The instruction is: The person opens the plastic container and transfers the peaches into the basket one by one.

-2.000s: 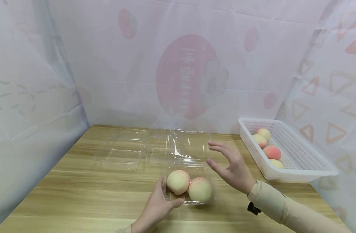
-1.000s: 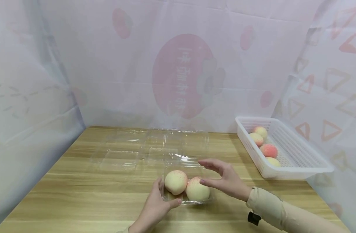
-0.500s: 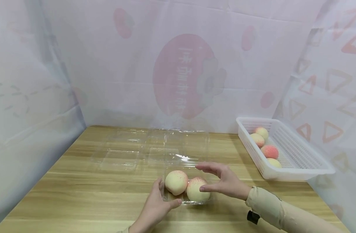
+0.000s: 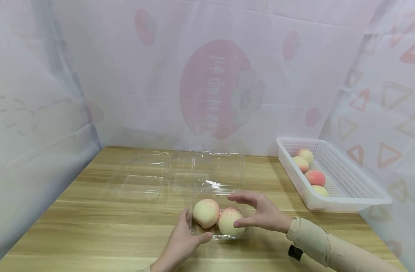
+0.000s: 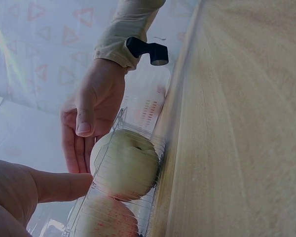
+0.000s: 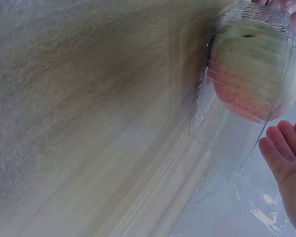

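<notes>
A clear plastic clamshell box (image 4: 224, 237) sits near the table's front edge with two pale pink peaches inside, one on the left (image 4: 206, 213) and one on the right (image 4: 227, 223). My left hand (image 4: 197, 225) grips the box's front left corner, thumb (image 5: 49, 185) along the front rim. My right hand (image 4: 235, 210) arches over the right peach with straight fingers (image 5: 74, 148) on the box's clear lid. In the right wrist view the lid curves over a peach (image 6: 251, 69), just beside my fingers (image 6: 286, 158).
Two empty clear clamshell boxes lie open behind, one at the left (image 4: 142, 177) and one in the middle (image 4: 210, 166). A white slotted basket (image 4: 297, 181) at the right holds several peaches (image 4: 315, 177). Printed plastic sheets wall in the wooden table (image 4: 91, 226).
My right hand has come down and toward me, bringing the clear lid from upright to low over the peaches. The left hand has kept its hold on the box.
</notes>
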`<state>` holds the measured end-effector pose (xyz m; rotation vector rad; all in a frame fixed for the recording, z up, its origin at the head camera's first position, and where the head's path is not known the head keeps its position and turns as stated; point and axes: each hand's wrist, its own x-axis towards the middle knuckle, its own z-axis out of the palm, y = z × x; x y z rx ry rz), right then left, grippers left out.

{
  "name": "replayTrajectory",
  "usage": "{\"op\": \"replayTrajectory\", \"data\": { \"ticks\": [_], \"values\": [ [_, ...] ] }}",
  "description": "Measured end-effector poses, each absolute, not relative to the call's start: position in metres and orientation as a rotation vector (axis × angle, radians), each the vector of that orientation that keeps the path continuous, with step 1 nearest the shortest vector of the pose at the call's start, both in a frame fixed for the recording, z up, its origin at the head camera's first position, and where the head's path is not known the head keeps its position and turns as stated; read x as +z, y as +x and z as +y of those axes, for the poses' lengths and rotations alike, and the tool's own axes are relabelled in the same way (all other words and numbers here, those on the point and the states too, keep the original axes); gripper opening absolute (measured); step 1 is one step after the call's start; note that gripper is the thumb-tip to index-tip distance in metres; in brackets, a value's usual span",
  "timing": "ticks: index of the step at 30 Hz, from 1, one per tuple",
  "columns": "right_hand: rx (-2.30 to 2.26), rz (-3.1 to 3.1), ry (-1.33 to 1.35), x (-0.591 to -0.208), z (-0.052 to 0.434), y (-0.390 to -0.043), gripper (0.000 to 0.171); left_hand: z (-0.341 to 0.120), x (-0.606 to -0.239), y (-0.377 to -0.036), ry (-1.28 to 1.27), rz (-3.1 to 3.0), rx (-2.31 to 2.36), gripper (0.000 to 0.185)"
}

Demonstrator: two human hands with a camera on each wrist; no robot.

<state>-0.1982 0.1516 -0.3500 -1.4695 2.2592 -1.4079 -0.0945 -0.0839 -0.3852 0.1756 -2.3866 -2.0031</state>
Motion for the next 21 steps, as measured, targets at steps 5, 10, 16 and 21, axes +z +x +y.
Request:
{"op": "replayTrajectory", "data": {
  "ticks": [5,10,16,21],
  "values": [
    [-1.426,2.245,-1.483,-0.363,0.154,-0.208,0.063,-0.083,-0.385,-0.094,0.201,-2.409,-1.983,0.11],
    [-1.426,2.213,-1.501,-0.367,0.154,-0.212,0.063,-0.084,-0.384,-0.094,0.212,-2.414,-1.991,0.111],
    [-1.414,2.183,-1.519,-0.356,0.15,-0.205,0.061,-0.085,-0.385,-0.095,0.205,-2.418,-1.998,0.112],
    [-1.39,2.135,-1.539,-0.359,0.149,-0.207,0.06,-0.085,-0.385,-0.094,0.206,-2.413,-1.997,0.112]
  ]
}}
